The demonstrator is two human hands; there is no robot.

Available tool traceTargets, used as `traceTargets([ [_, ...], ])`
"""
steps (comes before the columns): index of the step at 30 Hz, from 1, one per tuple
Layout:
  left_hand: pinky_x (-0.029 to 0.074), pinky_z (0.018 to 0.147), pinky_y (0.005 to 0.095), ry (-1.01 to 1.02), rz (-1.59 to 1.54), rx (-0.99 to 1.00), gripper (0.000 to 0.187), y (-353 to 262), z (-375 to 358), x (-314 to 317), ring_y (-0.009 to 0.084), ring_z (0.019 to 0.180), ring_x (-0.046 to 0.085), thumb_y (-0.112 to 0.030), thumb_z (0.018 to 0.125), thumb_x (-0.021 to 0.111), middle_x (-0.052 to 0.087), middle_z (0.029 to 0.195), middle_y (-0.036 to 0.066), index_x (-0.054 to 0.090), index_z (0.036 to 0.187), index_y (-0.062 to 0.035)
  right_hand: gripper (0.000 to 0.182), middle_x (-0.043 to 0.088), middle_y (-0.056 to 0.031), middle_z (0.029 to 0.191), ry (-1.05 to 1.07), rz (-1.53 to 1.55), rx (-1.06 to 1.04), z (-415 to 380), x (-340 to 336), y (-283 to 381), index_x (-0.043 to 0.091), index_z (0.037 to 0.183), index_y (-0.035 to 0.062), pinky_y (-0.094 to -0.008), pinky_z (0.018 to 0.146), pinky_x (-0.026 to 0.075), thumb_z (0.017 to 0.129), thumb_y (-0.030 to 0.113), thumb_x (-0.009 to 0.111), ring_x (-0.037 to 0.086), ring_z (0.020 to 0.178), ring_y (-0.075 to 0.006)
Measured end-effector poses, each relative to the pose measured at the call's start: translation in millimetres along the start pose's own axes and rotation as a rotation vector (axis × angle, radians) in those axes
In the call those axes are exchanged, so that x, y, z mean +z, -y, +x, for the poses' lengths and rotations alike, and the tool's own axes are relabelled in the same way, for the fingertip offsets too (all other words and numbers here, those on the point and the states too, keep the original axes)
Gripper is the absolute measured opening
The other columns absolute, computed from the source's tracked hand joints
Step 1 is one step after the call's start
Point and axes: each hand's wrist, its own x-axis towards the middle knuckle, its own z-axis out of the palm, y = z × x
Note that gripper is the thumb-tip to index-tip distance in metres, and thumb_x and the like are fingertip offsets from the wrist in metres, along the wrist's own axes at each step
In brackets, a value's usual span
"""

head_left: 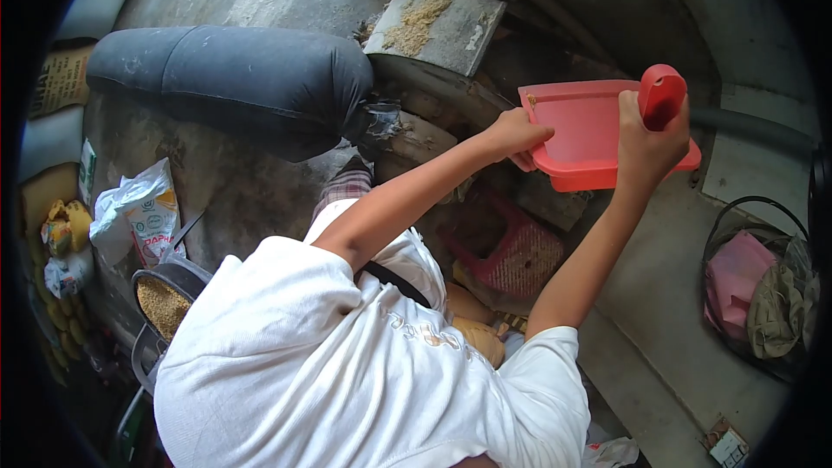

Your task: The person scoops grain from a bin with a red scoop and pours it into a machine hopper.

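Both my hands hold a red plastic dustpan at the upper right. My right hand is wrapped round its handle, which points up and away from me. My left hand grips the pan's left side, with the thumb over the rim and the other fingers partly hidden. A few pale bits cling to the pan's far left corner. Below the dustpan, in shadow, is a red perforated plastic basket. Left of my left hand, a grey curved cover carries a patch of yellowish grain or husk.
A stuffed dark cloth tube stretches across the upper left. Near my left side stands a bucket of grain, with a printed plastic bag beyond it. At the right, a dark basket holds pink and olive bags. A pipe runs along the wall.
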Motion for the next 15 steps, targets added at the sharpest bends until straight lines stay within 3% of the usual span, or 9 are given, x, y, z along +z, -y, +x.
traceTargets([
  [15, 0.052, 0.047, 0.0285, 0.032, 0.038, -0.03, 0.033, -6.7, 2.8, -2.3, 0.0197, 0.058, 0.059, -0.021, 0.073, 0.05, 0.057, 0.073, 0.015, 0.053, 0.086, 0.0095, 0.023, 0.053, -0.0058, 0.059, 0.0, -0.037, -0.018, 2.1, 2.1, 3.5, 0.045, 0.07, 0.0054, -0.029, 0.055, 0.042, 0.056, 0.009, 0.063, 0.054, 0.053, -0.0206],
])
